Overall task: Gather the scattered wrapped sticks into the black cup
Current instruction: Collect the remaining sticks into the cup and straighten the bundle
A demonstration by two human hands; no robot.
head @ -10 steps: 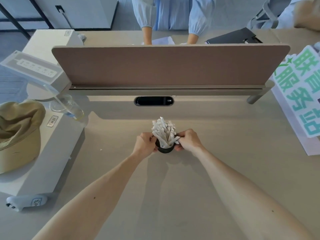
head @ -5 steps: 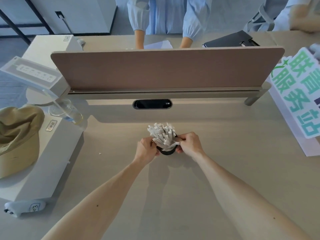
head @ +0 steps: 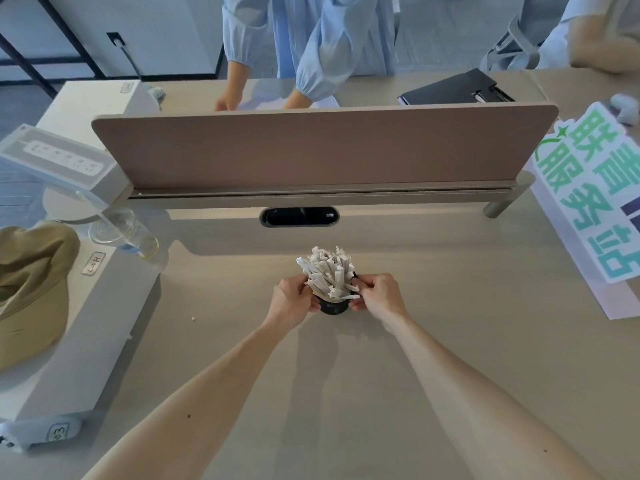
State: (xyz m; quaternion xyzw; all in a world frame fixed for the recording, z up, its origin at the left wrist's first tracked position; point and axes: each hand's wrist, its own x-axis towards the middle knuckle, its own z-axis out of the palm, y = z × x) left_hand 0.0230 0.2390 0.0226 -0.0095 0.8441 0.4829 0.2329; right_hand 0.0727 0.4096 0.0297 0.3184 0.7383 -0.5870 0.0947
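Note:
A small black cup [head: 332,307] stands on the beige desk in the middle of the view. A dense bunch of white wrapped sticks [head: 328,271] fans out of its top. My left hand [head: 290,301] wraps the cup's left side, fingers curled against the lowest sticks. My right hand [head: 376,296] holds the right side, thumb and fingers pinching at the sticks near the rim. Most of the cup is hidden between my hands. No loose sticks lie on the desk around it.
A brown divider panel [head: 322,148] runs across the desk behind the cup. Left are a white box [head: 86,327], a khaki hat [head: 31,285] and a clear glass [head: 121,233]. A green-lettered sign [head: 588,209] lies right. A person in blue sleeves stands beyond the panel.
My hands and the cup stay together at the same place on the desk; the fingers have shifted slightly around the sticks. The view has tilted a little.

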